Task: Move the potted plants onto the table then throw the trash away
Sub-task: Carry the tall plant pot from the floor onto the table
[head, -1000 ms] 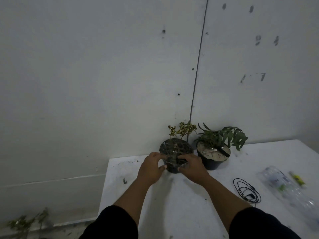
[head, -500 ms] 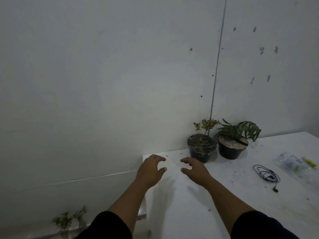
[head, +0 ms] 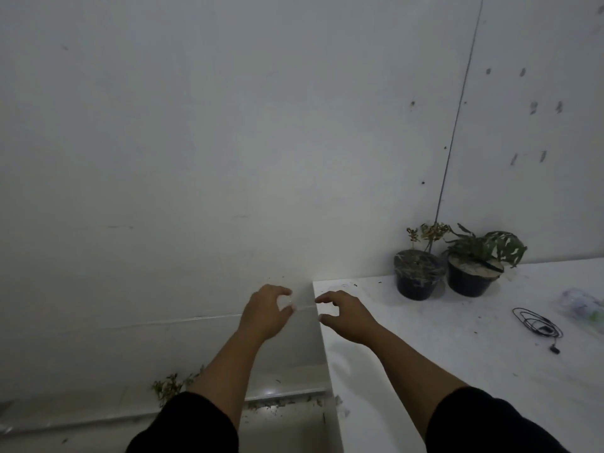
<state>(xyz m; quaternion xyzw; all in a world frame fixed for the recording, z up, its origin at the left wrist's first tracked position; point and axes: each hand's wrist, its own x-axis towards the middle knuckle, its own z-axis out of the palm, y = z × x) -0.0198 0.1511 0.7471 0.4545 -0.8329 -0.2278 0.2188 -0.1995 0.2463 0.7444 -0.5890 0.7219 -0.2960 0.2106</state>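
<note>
Both hands' loosely curled, empty fingers (head: 322, 318) hover well apart from the two black plastic potted plants (head: 416, 277) on the white desk (head: 425, 338).

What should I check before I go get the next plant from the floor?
1. Left hand free: ok, it holds nothing.
2. Right hand free: ok, it holds nothing.
3. Two pots on the table: ok, the left pot and right pot stand upright by the wall.
4. Room for one more pot: ok, bare table shows in front of the pots.
5. Floor plant in sight: ok, leaves show low on the left, but its pot cannot be seen.
6. Trash waiting: cannot tell much, the bottle is blurry; a cable lies near it.
</note>
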